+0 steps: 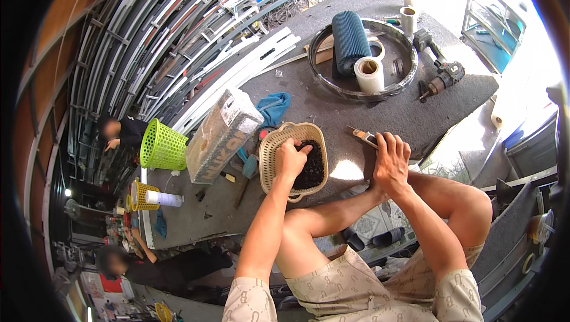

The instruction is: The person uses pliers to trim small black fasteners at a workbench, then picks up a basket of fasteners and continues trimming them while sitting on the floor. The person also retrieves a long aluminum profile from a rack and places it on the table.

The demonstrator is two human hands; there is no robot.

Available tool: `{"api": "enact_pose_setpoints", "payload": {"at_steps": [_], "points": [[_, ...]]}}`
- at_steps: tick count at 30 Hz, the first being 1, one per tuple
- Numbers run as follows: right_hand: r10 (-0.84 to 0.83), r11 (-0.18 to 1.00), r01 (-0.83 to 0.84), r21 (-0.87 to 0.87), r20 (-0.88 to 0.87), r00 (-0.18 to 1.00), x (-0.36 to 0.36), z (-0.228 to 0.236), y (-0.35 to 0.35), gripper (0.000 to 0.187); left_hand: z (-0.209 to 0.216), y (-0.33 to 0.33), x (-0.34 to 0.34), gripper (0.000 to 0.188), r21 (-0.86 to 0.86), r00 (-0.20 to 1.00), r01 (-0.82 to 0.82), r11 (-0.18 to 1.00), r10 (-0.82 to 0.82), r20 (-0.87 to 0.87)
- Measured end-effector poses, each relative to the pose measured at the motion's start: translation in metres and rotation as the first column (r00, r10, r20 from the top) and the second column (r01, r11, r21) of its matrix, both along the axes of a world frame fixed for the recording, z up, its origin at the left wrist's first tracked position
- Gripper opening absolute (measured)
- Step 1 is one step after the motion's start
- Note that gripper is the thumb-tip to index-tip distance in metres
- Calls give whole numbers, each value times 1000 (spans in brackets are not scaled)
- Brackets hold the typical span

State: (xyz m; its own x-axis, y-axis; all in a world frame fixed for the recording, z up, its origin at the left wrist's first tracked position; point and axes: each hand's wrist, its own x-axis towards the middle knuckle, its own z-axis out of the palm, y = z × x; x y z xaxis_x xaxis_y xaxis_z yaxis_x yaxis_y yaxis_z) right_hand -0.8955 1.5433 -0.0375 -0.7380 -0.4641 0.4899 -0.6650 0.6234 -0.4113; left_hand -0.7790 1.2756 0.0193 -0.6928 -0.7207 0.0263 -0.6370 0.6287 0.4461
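Observation:
My left hand point(291, 160) reaches into a beige plastic basket point(271, 144), its fingers pinched over small black pieces point(312, 173). What sits between the fingertips is too small to make out. My right hand point(392, 164) is at the table edge beside my bent leg, fingers curled over the rear of a utility knife point(362, 136). The knife's front end points away to the left, and its rear is hidden under the fingers. Behind the basket lies a crumpled blue cloth point(274, 108).
A wrapped long block point(222, 138) and a green basket point(160, 145) stand left on the grey table point(320, 111). Farther back, a black ring point(320, 78) surrounds a blue ribbed roll point(350, 37) and a film roll point(370, 75). A power drill point(442, 78) lies right. Two people are at left.

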Motion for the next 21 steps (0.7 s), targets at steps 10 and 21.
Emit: {"api": "enact_pose_setpoints", "payload": {"at_steps": [10, 21], "points": [[1, 1000, -1, 11, -23, 1000, -1, -1, 0, 50, 22, -6, 11, 45, 111, 990, 80, 991, -92, 108], [22, 1000, -22, -3, -23, 999, -1, 1, 2, 52, 21, -15, 29, 32, 3, 987, 158, 987, -158, -12]]}}
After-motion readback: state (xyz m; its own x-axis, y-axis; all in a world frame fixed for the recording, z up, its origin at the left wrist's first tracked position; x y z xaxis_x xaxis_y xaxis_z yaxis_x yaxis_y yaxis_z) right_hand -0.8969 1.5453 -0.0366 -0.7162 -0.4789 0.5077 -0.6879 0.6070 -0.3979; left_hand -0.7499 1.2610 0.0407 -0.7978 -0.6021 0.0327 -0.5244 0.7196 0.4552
